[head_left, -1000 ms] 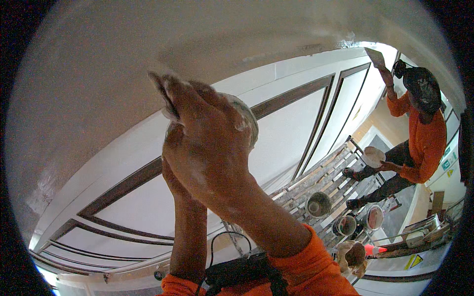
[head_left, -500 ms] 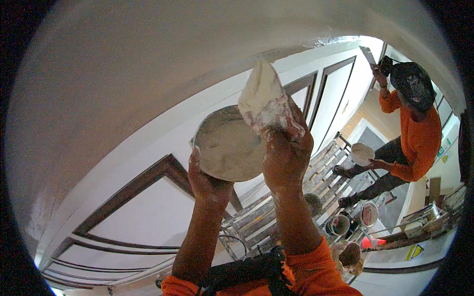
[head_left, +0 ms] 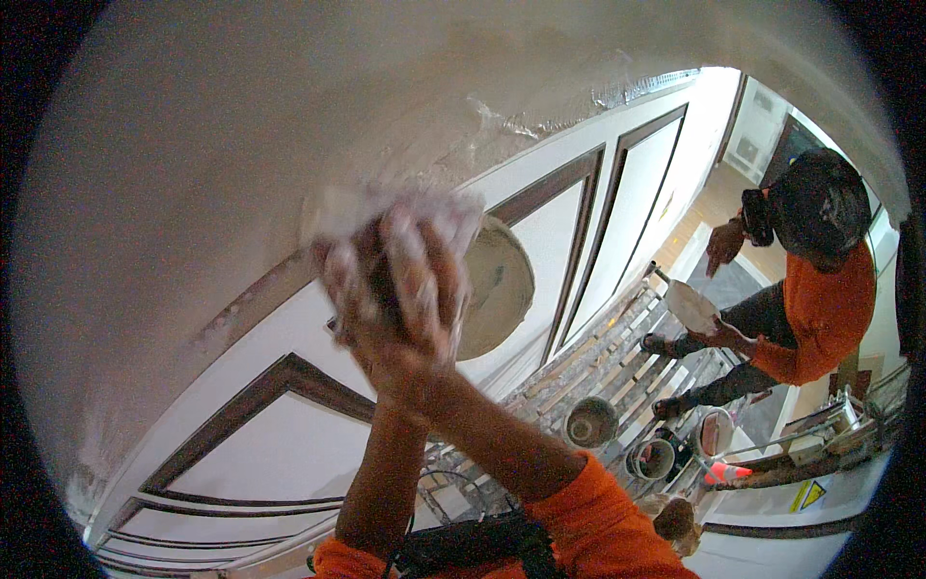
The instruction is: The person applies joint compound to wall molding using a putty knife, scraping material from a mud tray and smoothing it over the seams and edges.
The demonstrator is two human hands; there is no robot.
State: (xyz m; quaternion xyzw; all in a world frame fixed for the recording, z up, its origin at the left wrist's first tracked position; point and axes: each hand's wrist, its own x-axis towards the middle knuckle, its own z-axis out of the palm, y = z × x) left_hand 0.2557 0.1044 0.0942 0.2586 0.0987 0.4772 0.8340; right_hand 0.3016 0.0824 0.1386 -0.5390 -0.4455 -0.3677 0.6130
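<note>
My right hand (head_left: 410, 299), smeared white and blurred, grips a pale, putty-coated flat thing (head_left: 357, 210), maybe a scraper, against the curved plastered surface (head_left: 241, 164) overhead. My left hand (head_left: 371, 362) is mostly hidden behind it, wrist below the crossed right one, holding a round pan (head_left: 497, 289) of grey-beige paste. The pan sticks out to the right of my hands. Streaks of wet filler (head_left: 502, 121) lie along the surface's edge, above white panels with dark mouldings (head_left: 222, 425).
A co-worker (head_left: 825, 280) in orange, at right, holds another pan (head_left: 692, 307) on a slatted platform (head_left: 545, 391). Buckets (head_left: 590, 422), an orange cone (head_left: 725, 473), a torn bag (head_left: 675, 526) and a rail (head_left: 781, 439) are below to the right.
My right hand has swung from beside the pan back up-left over it, onto the surface. The co-worker has lowered the raised hand and bent the head down toward the pan.
</note>
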